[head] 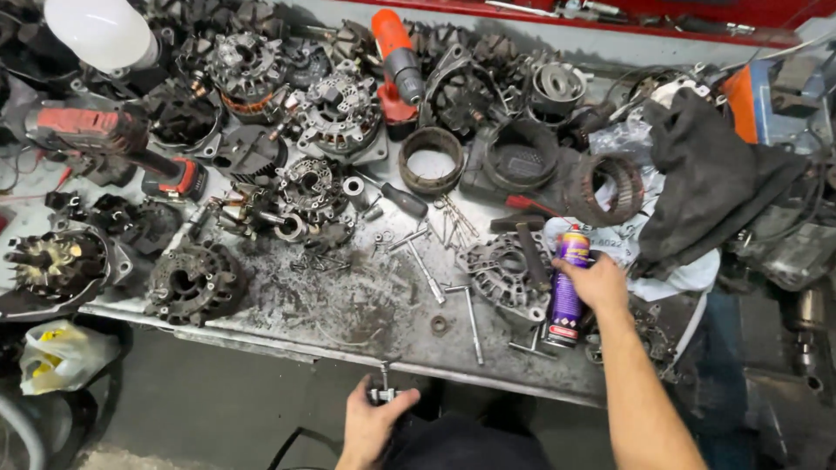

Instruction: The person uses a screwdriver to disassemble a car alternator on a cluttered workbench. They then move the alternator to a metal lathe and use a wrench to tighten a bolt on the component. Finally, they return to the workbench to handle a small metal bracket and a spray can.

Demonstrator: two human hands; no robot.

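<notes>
Clearly, in the head view, a spray can (568, 287) is gripped by the right hand (595, 280) at the right part of the metal workbench (348, 313), its base resting on or just above the bench surface beside a round alternator end housing (503, 268). The fingers are wrapped around the upper part of the can, closed on it from the right; whether a finger lies on the nozzle cannot be told. The can is tall and slim, with a purple upper band, a dark body and a red label near the bottom, and it is held nearly upright, tilted slightly. The left hand (373, 419) is held low, below the front edge of the bench, its fingers curled about a small dark metal part (383, 390) with a short stem standing up from it. To handle the can well, as a judgement, it should be lifted straight up so that the loose bolts (427, 271) and the long pin (472, 318) lying just beside it are not swept off, and the grip should be kept firm, since the bench is greasy. Farther back, a red cordless drill (397, 65), a black screwdriver (396, 196) and a dark cloth (714, 178) are seen among many alternator parts.
</notes>
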